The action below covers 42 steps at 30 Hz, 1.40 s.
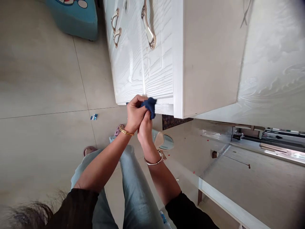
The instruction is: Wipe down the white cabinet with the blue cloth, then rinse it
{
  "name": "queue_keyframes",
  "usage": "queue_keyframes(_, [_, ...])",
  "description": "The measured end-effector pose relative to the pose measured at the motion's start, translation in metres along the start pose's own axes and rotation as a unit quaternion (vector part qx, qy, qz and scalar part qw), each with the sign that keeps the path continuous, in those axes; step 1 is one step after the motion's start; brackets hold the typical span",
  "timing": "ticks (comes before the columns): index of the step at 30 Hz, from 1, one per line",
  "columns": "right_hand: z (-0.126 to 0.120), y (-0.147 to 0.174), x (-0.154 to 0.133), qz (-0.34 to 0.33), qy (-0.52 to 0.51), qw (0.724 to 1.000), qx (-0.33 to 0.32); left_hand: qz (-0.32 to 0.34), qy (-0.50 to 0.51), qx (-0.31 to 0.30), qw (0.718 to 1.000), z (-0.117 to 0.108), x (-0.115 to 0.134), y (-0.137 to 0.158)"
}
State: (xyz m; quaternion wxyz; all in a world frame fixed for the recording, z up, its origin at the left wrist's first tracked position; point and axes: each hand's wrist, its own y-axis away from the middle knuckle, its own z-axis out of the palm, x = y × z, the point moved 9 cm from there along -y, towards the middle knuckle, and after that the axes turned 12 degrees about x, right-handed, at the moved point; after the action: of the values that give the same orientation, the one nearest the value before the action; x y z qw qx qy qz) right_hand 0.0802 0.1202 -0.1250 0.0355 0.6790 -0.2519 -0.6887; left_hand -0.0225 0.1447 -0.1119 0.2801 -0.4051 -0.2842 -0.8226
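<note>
A bunched dark blue cloth (pixel 149 105) is gripped between my two hands, close to the near edge of a white wood-grained cabinet (pixel 157 66). My left hand (pixel 135 114), with a gold bangle at the wrist, is closed on the cloth from the left side. Just beside and partly under it, my right hand (pixel 145 128), with a silver bangle, pinches the cloth with its thumb on top. The hands touch each other. Some of the fingers are hidden by the cloth and by the hands themselves.
Ornate metal handles (pixel 149 28) stick out from the cabinet front. A blue stool-like object (pixel 73 19) stands at upper left on the tiled floor (pixel 43 79). A small wrapper (pixel 94 117) lies on the tiles. To the right, a low white unit (pixel 252 178) has a thin stick lying on top.
</note>
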Motion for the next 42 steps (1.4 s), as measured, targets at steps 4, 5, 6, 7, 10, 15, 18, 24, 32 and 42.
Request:
queue_keyframes(4, [-0.010, -0.003, 0.006, 0.015, -0.004, 1.000, 0.025, -0.004, 0.011, -0.019, 1.000, 0.002, -0.002, 0.004])
queue_keyframes(5, [-0.010, -0.003, 0.005, 0.004, -0.009, 1.000, 0.020, -0.006, 0.008, -0.032, 0.999, 0.004, -0.002, 0.004])
queue_keyframes(6, [-0.009, -0.003, 0.004, -0.004, -0.010, 1.000, 0.013, -0.012, 0.005, -0.038, 0.999, 0.004, -0.002, 0.003])
queue_keyframes(7, [-0.008, -0.003, 0.003, -0.007, -0.009, 1.000, 0.005, -0.017, 0.002, -0.038, 0.999, 0.003, -0.002, 0.002])
queue_keyframes(10, [-0.002, 0.000, 0.000, -0.009, -0.007, 1.000, -0.012, -0.001, 0.000, -0.025, 1.000, 0.000, 0.004, -0.001])
queue_keyframes(15, [0.003, 0.008, -0.011, -0.017, 0.002, 1.000, -0.008, 0.005, -0.008, -0.039, 0.999, 0.005, 0.015, -0.003])
queue_keyframes(18, [0.005, 0.011, -0.014, -0.013, -0.007, 1.000, -0.004, -0.006, -0.021, -0.043, 0.999, 0.008, 0.019, -0.003])
queue_keyframes(24, [0.004, 0.012, -0.008, -0.005, 0.006, 1.000, 0.005, -0.047, -0.011, -0.032, 0.998, 0.005, 0.016, -0.003])
queue_keyframes(32, [0.002, 0.013, -0.009, -0.025, 0.055, 0.998, 0.014, -0.084, 0.006, -0.031, 0.996, 0.004, 0.011, -0.002])
queue_keyframes(42, [0.014, 0.021, -0.029, -0.055, 0.073, 0.996, -0.017, -0.111, 0.003, -0.038, 0.993, 0.002, 0.008, -0.007])
